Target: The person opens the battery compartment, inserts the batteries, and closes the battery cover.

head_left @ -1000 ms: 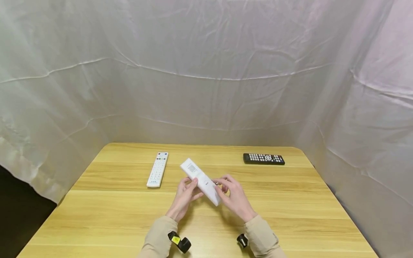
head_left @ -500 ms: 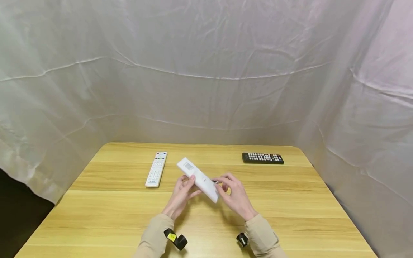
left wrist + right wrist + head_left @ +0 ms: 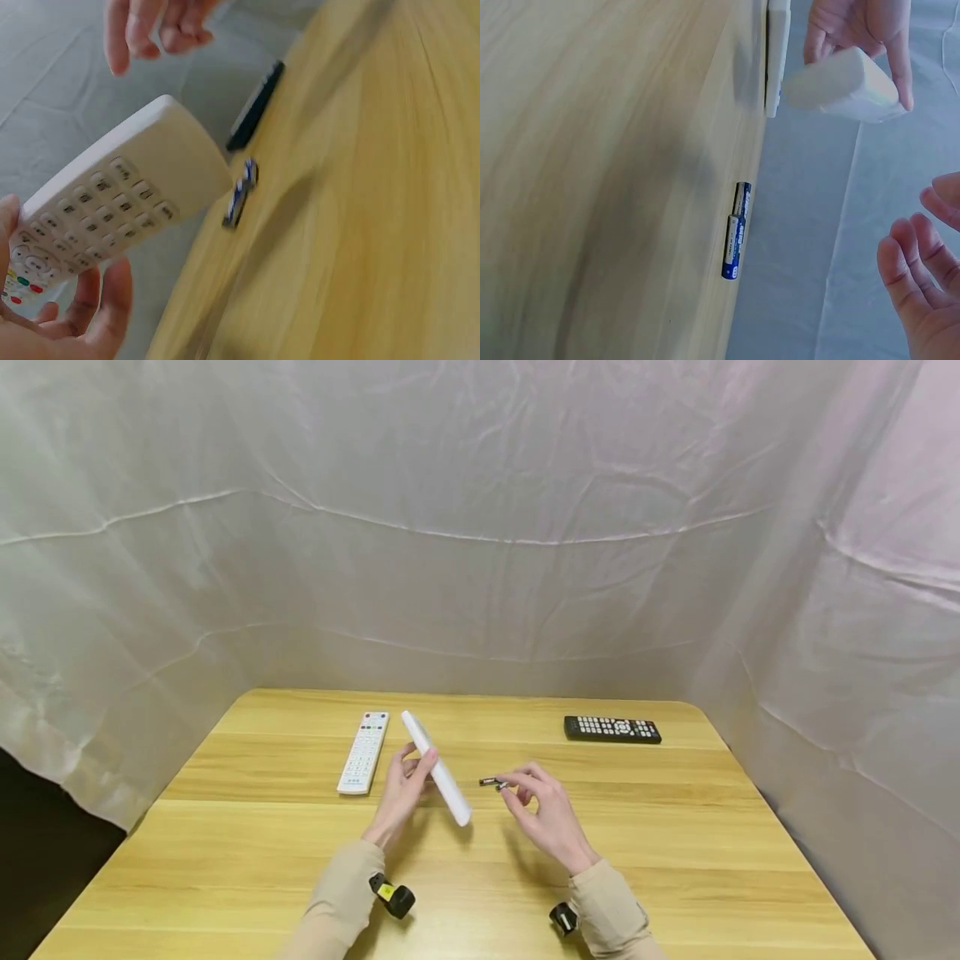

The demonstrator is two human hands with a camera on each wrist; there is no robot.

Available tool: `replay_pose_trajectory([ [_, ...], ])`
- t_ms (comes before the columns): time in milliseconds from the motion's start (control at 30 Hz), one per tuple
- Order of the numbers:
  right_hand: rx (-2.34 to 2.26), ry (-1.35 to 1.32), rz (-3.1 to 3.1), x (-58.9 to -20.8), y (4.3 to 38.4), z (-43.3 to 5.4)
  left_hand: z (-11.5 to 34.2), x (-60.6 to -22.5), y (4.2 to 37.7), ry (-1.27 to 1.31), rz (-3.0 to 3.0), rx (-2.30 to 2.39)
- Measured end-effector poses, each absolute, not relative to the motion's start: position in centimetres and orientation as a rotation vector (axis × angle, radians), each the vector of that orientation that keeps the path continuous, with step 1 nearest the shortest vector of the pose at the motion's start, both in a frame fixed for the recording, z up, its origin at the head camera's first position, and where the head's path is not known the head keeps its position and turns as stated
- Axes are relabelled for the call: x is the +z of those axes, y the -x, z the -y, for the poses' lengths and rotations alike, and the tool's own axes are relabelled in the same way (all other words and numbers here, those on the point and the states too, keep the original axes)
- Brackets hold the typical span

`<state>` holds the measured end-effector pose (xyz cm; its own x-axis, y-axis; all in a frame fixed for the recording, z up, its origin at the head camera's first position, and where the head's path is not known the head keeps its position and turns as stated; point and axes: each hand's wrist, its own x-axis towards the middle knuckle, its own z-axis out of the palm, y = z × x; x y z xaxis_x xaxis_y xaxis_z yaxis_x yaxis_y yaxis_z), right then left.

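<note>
Left hand [image 3: 400, 793] grips a tilted white remote [image 3: 447, 786] while right hand [image 3: 546, 814] hovers, loosely spread.

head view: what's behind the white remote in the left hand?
Visible past the white remote: wooden table and part of the left hand; what's directly behind is covered.

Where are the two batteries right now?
In the head view, the two batteries lie on the table just left of the right hand, to the right of the white remote that the left hand holds.
</note>
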<state>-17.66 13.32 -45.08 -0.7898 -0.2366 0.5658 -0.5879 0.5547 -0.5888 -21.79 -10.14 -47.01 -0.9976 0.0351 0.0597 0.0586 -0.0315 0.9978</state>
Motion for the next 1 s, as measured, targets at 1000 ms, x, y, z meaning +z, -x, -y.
replay_pose_trajectory([
  [1000, 1.115, -0.685, 2.369, -45.0, 17.6, -13.5, 13.1, -45.6, 29.7, -0.046, 2.862, -0.515],
])
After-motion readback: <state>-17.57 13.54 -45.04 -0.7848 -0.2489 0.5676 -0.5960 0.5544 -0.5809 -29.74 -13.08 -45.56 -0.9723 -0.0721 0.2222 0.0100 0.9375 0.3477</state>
